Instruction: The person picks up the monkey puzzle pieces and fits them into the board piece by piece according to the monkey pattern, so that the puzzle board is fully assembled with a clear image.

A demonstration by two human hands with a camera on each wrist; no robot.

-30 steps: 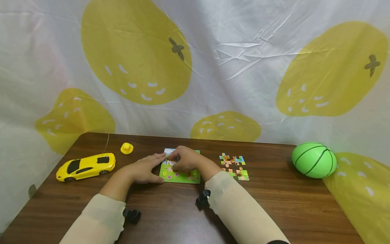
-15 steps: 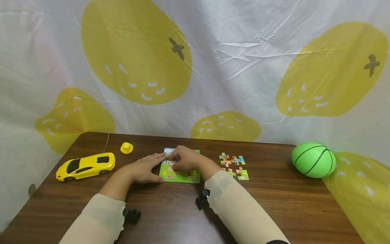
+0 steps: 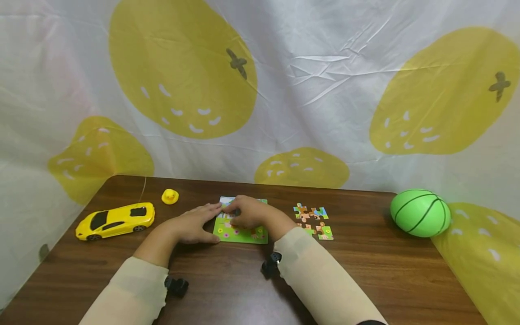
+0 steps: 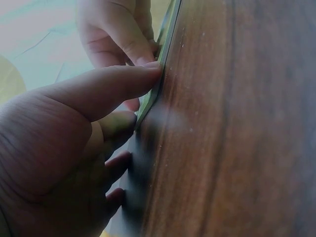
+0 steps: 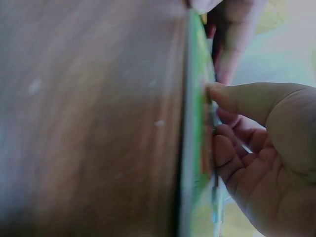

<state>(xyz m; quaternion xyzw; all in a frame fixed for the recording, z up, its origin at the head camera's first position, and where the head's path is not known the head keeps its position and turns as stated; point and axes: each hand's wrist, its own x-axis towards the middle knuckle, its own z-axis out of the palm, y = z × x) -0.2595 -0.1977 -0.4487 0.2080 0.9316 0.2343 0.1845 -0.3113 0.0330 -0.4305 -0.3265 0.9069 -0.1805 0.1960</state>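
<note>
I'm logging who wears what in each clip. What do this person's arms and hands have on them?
Both arms wear long, pale cream sleeves, left sleeve and right sleeve, ending at the wrists. A small black device is strapped under each wrist. The left hand and right hand are bare: no gloves or rings visible.

A staged play corner: toy-strewn wooden table (image 3: 365, 271) before a lemon-print backdrop cloth (image 3: 308, 90).

Head view looks down from above – both wrist views close, sharing the puzzle board (image 3: 239, 228).

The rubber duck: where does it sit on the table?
In the head view the rubber duck sits far left, just behind the yellow toy car.
</note>
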